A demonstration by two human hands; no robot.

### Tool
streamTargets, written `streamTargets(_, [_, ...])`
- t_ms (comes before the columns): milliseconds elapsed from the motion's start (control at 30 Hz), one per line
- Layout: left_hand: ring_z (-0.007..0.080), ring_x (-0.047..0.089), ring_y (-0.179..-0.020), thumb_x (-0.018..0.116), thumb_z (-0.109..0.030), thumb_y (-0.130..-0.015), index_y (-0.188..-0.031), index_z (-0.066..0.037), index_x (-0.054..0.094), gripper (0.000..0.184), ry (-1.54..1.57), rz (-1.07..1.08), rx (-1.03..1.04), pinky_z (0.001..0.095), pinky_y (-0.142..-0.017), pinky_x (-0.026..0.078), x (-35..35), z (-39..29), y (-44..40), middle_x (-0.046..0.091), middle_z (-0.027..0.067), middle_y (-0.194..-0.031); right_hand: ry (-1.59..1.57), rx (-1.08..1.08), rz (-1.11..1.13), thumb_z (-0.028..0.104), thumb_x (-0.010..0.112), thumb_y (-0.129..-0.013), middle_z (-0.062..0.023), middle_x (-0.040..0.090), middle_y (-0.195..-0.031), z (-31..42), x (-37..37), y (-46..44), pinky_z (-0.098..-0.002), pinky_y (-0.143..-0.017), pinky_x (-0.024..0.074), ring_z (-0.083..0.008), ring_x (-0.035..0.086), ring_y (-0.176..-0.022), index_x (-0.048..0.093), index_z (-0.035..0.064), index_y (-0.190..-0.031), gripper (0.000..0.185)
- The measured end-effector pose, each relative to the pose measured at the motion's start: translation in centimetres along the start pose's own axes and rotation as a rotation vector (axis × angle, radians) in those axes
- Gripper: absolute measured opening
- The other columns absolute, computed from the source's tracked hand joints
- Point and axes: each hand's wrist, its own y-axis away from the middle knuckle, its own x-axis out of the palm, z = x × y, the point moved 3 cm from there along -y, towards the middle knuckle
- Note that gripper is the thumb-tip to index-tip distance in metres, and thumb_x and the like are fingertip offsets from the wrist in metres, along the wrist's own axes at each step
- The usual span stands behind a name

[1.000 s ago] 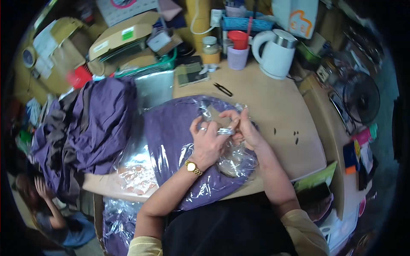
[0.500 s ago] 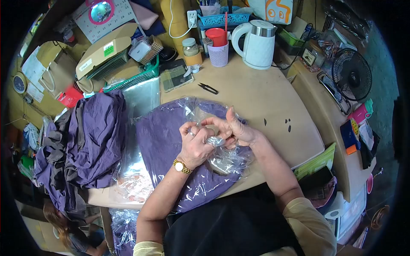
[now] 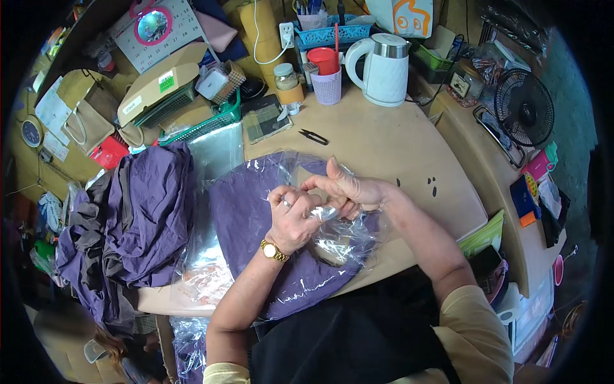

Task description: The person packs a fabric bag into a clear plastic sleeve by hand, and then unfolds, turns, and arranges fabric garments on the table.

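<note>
A purple cloth item (image 3: 240, 208) lies in a clear plastic bag (image 3: 348, 246) in front of me, and its shape curves round a gap where the tabletop shows. My left hand (image 3: 295, 217), with a gold watch at the wrist, is closed on a gathered part of the bag. Opposite it, my right hand (image 3: 355, 195) has its fingers curled at the same bunched plastic, thumb raised. The fingertips of the two hands meet there, and part of the grip is hidden.
Loose purple cloth (image 3: 144, 224) is heaped at the left beside flat clear plastic bags (image 3: 217, 160). Black thread snips (image 3: 314, 136) lie beyond my hands. A white kettle (image 3: 385, 73), a lilac cup (image 3: 327, 88) and a fan (image 3: 524, 109) stand farther back. Another person is at lower left.
The view has shifted slightly. Both hands stay at the gathered plastic, with my right thumb and wrist a little changed in angle. The person at lower left has moved.
</note>
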Motion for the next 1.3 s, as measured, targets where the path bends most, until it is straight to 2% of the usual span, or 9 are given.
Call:
streamTargets(233, [0.0192, 0.052, -0.073, 0.074, -0.015, -0.054, -0.074, -0.02, 0.06, 0.024, 0.002, -0.031, -0.04, 0.0391, -0.08, 0.035, -0.3, 0.4, -0.9, 0.058, -0.0006, -0.085, 0.096, 0.044, -0.095, 0.089, 0.021, -0.075, 0.0055, 0.032, -0.068, 1.1, 1.1, 0.4, -0.022, -0.046, 0.0168, -0.0033, 0.025, -0.052, 0.044, 0.0159, -0.132, 0.096])
streamTargets(400, [0.02, 0.054, -0.075, 0.074, -0.015, -0.059, -0.077, -0.016, 0.061, 0.023, -0.067, -0.007, -0.184, 0.0384, -0.079, 0.035, 0.1, -0.1, -0.8, 0.057, 0.0016, -0.085, 0.542, -0.182, -0.377, 0.084, 0.019, -0.083, -0.0055, 0.052, -0.082, 2.1, 1.8, 0.3, -0.0293, -0.055, 0.04, -0.0141, 0.048, -0.06, 0.045, 0.0111, -0.126, 0.089])
streamTargets(633, [0.0233, 0.054, -0.078, 0.072, -0.013, -0.067, -0.088, -0.011, 0.063, 0.023, -0.123, 0.045, -0.275, 0.0406, -0.083, 0.036, -0.5, -0.4, -0.9, 0.056, 0.0049, -0.087, 0.604, -0.193, -0.413, 0.082, 0.015, -0.084, -0.0013, 0.049, -0.072, 1.6, 1.7, -0.7, -0.0253, -0.053, 0.0338, -0.0092, 0.037, -0.056, 0.043, 0.0124, -0.128, 0.087])
streamTargets(733, [0.0245, 0.054, -0.083, 0.072, -0.014, -0.069, -0.093, -0.01, 0.062, 0.026, -0.201, 0.115, -0.35, 0.0417, -0.085, 0.036, -0.2, -0.3, -0.8, 0.055, 0.0067, -0.091, 0.628, -0.223, -0.448, 0.078, 0.014, -0.089, -0.0157, 0.057, -0.088, 1.4, 2.2, -0.9, -0.0358, -0.075, 0.0474, -0.0245, 0.06, -0.08, 0.044, 0.0024, -0.118, 0.087])
streamTargets(833, [0.0255, 0.054, -0.092, 0.071, -0.015, -0.074, -0.097, -0.009, 0.062, 0.025, -0.217, 0.167, -0.411, 0.0444, -0.094, 0.035, -0.5, -0.7, -0.7, 0.056, 0.0079, -0.1, 0.724, -0.368, -0.622, 0.07, 0.021, -0.095, -0.0179, 0.061, -0.088, 1.4, 2.6, -0.5, -0.0369, -0.076, 0.0477, -0.025, 0.063, -0.082, 0.045, 0.0019, -0.116, 0.076])
streamTargets(1000, [0.0296, 0.048, -0.116, 0.068, -0.015, -0.081, -0.092, -0.007, 0.061, 0.015, -0.138, 0.257, -0.562, 0.0484, -0.103, 0.031, -2.8, -1.4, -1.0, 0.052, 0.0131, -0.123, 0.31, -0.349, -0.591, 0.016, 0.059, -0.096, -0.0139, 0.067, -0.087, -0.3, 1.4, -0.7, -0.0246, -0.071, 0.0502, -0.0184, 0.068, -0.082, 0.043, 0.0011, -0.121, 0.033])
streamTargets(1033, [0.0296, 0.048, -0.116, 0.068, -0.015, -0.081, -0.092, -0.007, 0.061, 0.015, -0.144, 0.256, -0.573, 0.0484, -0.103, 0.031, -3.4, -1.5, -0.8, 0.052, 0.0131, -0.123, 0.313, -0.344, -0.579, 0.016, 0.059, -0.096, -0.0139, 0.067, -0.087, -0.6, 1.5, -1.0, -0.0246, -0.071, 0.0502, -0.0184, 0.068, -0.082, 0.043, 0.0011, -0.121, 0.033])
streamTargets(1100, [0.0321, 0.046, -0.121, 0.068, -0.016, -0.083, -0.088, -0.006, 0.062, 0.013, 0.11, 0.274, -0.702, 0.0476, -0.106, 0.029, -4.1, -1.3, -0.1, 0.049, 0.0157, -0.128, 0.117, -0.642, -0.628, 0.001, 0.065, -0.089, -0.0136, 0.068, -0.086, -0.6, 1.6, -1.1, -0.0231, -0.068, 0.0521, -0.0171, 0.068, -0.078, 0.043, 0.0023, -0.122, 0.039])
streamTargets(1300, [0.0213, 0.045, -0.118, 0.064, -0.019, -0.092, -0.092, -0.003, 0.064, 0.016, 1.204, 0.089, -1.171, 0.0347, -0.101, 0.034, -4.6, -0.2, 3.5, 0.048, 0.0111, -0.13, -0.491, -0.696, -0.509, 0.002, 0.063, -0.09, -0.0153, 0.069, -0.087, -2.2, 2.2, -2.7, -0.0297, -0.066, 0.0565, -0.023, 0.07, -0.074, 0.043, 0.0062, -0.116, 0.033])
